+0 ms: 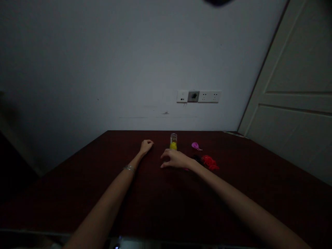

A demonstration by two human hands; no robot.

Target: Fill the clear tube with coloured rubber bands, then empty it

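My left hand (147, 146) rests on the dark red table with its fingers curled in, and nothing shows in it. My right hand (174, 158) hovers or rests just in front of a small clear glass jar (173, 137), its thumb and fingers apart with nothing visible between them. Yellow contents (173, 145) fill the lower part of the jar, whose base is hidden behind the right hand. Beside the right wrist lies a tangled heap of red bands or loops (209, 162), next to a black bunch (197, 159) partly covered by the wrist. A bit of pink shows beneath that wrist.
A purple, rounded item with a thin tail (195, 145) lies on the table (109, 186) right of the jar. Behind the table stands a white wall with sockets (209, 97). A white panelled door (295, 121) is at the right.
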